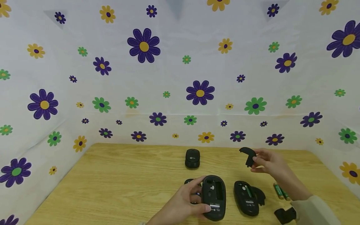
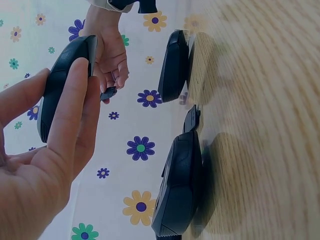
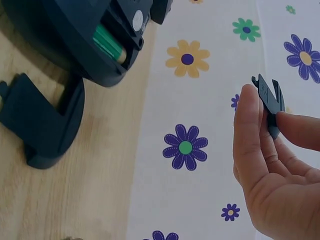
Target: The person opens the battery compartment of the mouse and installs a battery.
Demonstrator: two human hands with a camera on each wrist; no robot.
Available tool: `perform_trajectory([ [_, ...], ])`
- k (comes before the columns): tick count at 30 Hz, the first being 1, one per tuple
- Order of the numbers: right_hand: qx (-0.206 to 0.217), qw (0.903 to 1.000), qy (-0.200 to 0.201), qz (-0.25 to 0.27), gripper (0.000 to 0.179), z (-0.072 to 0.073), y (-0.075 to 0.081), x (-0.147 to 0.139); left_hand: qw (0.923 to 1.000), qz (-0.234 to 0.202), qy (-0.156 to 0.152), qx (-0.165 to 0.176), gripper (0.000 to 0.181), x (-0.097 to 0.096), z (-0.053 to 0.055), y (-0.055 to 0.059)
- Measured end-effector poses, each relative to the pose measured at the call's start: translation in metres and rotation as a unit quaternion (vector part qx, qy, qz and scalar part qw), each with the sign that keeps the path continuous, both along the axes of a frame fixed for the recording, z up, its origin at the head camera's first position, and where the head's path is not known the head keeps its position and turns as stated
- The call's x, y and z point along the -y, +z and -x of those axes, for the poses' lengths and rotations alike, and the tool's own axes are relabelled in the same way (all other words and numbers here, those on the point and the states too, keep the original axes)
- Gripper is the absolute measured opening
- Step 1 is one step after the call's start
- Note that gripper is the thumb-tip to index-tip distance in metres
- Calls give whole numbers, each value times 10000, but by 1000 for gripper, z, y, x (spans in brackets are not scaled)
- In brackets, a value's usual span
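Note:
My left hand (image 1: 182,201) grips a black computer mouse (image 1: 207,215) off the table, its underside facing up toward the head camera. The mouse's battery compartment (image 1: 219,190) is uncovered and looks dark inside. Off to the right, my right hand (image 1: 270,162) pinches a black curved battery cover (image 1: 250,155) between thumb and fingers, in the air. In the right wrist view this cover (image 3: 270,100) shows its thin, hooked shape. Between the hands, a second black mouse (image 1: 247,207) lies underside up with a green battery (image 1: 248,191) in its slot. Another loose cover (image 1: 259,196) lies against its right side.
A third black mouse (image 1: 192,157) stands on the wooden table (image 1: 135,165) farther back. Part of another dark object (image 1: 188,181) shows behind my left hand. Green batteries (image 1: 278,190) and a black cover (image 1: 284,215) lie near my right forearm. Flowered cloth (image 1: 168,75) encloses the table.

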State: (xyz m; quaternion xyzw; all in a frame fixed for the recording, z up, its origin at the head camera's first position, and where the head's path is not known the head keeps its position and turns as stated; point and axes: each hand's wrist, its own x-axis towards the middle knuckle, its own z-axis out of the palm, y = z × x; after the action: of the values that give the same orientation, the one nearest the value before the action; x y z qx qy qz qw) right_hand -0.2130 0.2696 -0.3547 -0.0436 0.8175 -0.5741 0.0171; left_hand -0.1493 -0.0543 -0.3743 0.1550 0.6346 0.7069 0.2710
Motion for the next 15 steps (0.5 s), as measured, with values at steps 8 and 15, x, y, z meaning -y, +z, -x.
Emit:
perform_trajectory([
  [8,67,9999,-51,-124,37,4,5,-12,10000,-62,-31,13,78,-1,0,1],
  [15,92,9986,-207,-474,41,11,1,-25,10000,-59,-30,-1,77,-1,0,2],
])
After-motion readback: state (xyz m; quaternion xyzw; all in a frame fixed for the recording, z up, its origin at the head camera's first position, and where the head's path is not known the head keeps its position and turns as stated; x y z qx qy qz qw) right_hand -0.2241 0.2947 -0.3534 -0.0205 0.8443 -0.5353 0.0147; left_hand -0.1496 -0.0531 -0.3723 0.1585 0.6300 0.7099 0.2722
